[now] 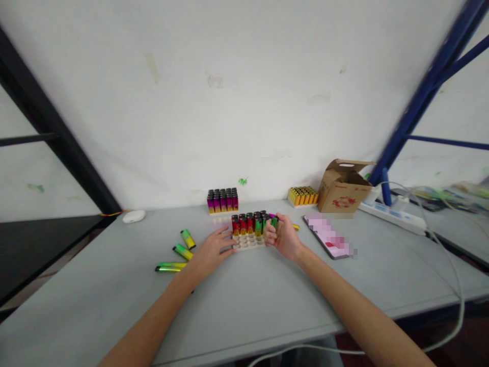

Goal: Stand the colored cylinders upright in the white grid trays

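In front of me a white tray [247, 241] with round holes holds upright battery-like cylinders. Red ones with black tops [242, 225] stand on its left, and green ones [259, 227] farther right. My left hand [212, 251] lies with fingers stretched out, fingertips at the tray's left edge. Curled at the tray's right end, my right hand [284, 237] has its fingers round a green battery [274, 222], mostly hidden by them. Several green-and-yellow batteries [188, 238] lie loose left of my left hand. A purple-and-yellow piece lies partly hidden behind my right hand.
Behind stand a block of purple-and-gold batteries [222, 201] and a tray of yellow ones [303, 195]. Rightward are an open cardboard box [342, 189], a phone [327, 235], a power strip [393, 216] and a loose white cable [457, 285]. A white oval object [133, 216] lies far left.
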A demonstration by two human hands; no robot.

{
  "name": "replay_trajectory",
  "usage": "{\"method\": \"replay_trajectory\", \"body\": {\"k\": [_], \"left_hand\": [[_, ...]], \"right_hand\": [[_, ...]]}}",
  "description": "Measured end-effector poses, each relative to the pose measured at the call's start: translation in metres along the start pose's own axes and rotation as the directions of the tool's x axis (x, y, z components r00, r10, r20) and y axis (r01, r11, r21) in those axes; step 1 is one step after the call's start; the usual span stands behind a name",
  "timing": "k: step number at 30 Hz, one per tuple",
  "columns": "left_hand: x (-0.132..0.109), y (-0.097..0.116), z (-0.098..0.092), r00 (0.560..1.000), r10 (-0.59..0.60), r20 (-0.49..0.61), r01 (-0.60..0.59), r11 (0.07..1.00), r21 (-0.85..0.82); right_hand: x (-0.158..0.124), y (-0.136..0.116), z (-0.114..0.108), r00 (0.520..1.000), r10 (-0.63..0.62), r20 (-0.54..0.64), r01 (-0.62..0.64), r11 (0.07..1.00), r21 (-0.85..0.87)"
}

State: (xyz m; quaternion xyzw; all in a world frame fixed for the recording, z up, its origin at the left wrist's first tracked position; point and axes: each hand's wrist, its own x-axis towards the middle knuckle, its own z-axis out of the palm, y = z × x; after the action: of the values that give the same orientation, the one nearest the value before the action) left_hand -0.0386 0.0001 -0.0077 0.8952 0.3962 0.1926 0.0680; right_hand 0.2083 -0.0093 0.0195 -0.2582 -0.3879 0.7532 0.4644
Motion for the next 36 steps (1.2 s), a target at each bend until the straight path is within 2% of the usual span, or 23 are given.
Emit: {"method": "replay_trajectory", "body": {"k": [9, 15, 23, 26, 31, 36], "left_hand": [[-0.003, -0.003, 0.005, 0.999, -0.002, -0.054, 0.003, 1.0, 0.019], [-0.004, -0.003, 0.004, 0.997, -0.009, -0.077, 0.01, 1.0, 0.014], [-0.004, -0.002, 0.003, 0.997, -0.003, -0.079, 0.004, 1.0, 0.014], [-0.004, 0.0, 0.002, 0.997, -0.002, -0.081, 0.004, 1.0, 0.02], [-0.003, 0.001, 0.003, 0.996, 0.013, -0.087, -0.01, 0.999, 0.034], [-0.004, 0.001, 0.004, 0.997, -0.016, -0.08, 0.017, 1.0, 0.008]], "right_hand": [[0.001, 0.0, -0.003, 0.998, 0.004, 0.06, -0.007, 0.998, 0.06], [-0.001, -0.004, -0.002, 0.999, 0.04, -0.004, -0.04, 0.998, 0.048], [-0.001, -0.004, 0.004, 0.993, -0.004, -0.118, 0.007, 1.0, 0.022], [0.0, 0.0, 0.004, 0.991, 0.012, -0.136, -0.012, 1.0, 0.001], [0.001, 0.005, 0.004, 0.99, 0.08, -0.114, -0.082, 0.997, -0.013], [0.0, 0.005, 0.006, 0.996, 0.076, -0.048, -0.078, 0.996, -0.044]]}}
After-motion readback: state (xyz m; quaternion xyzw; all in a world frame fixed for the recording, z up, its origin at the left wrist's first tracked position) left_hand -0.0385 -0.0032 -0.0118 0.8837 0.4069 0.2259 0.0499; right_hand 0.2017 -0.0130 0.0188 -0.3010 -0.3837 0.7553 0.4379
